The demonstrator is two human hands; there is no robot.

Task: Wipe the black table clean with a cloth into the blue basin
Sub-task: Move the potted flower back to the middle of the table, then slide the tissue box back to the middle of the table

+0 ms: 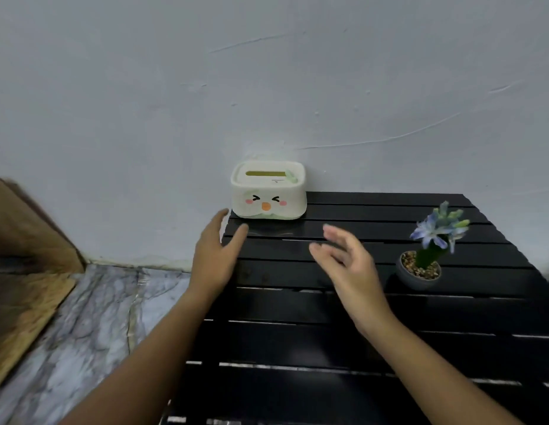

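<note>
Head view: both hands, left hand [213, 259] and right hand [350, 262], spread and empty, reach toward a cartoon-faced tissue box [268, 191] on the slatted black table [297, 338]. Lift it evenly from both sides. No cloth or basin visible.

We are looking at what seems to be a room in a home. A glossy black slatted table [343, 317] is filling the lower right of the frame, sitting against a plain pale plastered wall [267, 72] that is showing hairline cracks. At the table's far edge, a cream tissue box with a cartoon blushing face [268, 191] is standing, and at centre right a small grey pot of pebbles holding blue flowers [420, 268] is decorating it. At lower left, grey marble-patterned flooring [92, 317] is meeting brown wooden boards [25, 265].
</note>
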